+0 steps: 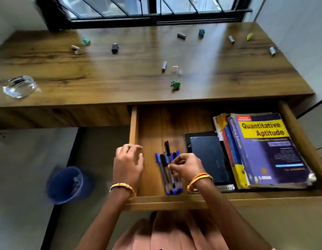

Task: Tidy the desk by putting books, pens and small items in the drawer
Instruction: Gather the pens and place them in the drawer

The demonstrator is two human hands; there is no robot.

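Wooden drawer [134, 123] stands open below the desk [120, 69], holding stacked books [265, 150] at right and a bundle of pens [168, 172] near its middle. The right hand [186, 167] pinches one pen between fingertips, lining up the bundle. The left hand [128, 162] hovers beside it, fingers loosely curled and empty. Laying the pens parallel and flat would likely leave room for the small items [174, 85] scattered on the desk.

Gold bangles [123, 186] on both wrists, pink garment [174, 237].
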